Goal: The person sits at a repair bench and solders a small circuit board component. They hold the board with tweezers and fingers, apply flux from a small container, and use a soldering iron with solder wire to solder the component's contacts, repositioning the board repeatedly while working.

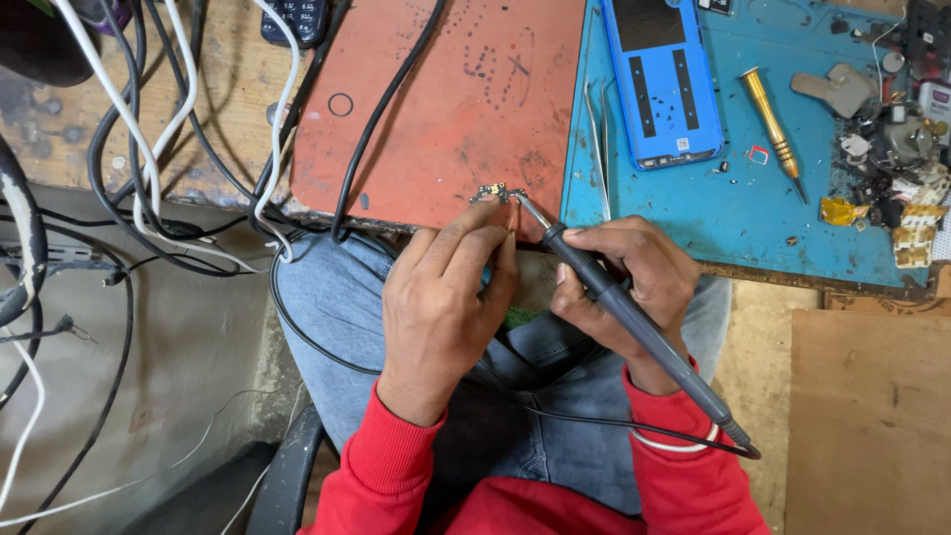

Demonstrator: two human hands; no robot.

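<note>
My right hand (pixel 624 287) grips a dark grey soldering iron (pixel 634 327) like a pen, its metal tip touching a tiny circuit board (pixel 495 192) at the near edge of a reddish-orange work mat (pixel 446 109). With its fingertips pinched at that small board, my left hand (pixel 446 297) steadies it against the mat. The iron's black cable trails off past my right wrist. Both sleeves are red, and my jeans show beneath the hands.
A blue mat (pixel 753 198) to the right carries a blue phone back shell (pixel 662 79), metal tweezers (pixel 597 149), a gold-handled screwdriver (pixel 773 129) and a heap of small parts (pixel 901 149). Black and white cables (pixel 168 149) tangle at left. A dark keypad phone (pixel 294 20) lies at the top.
</note>
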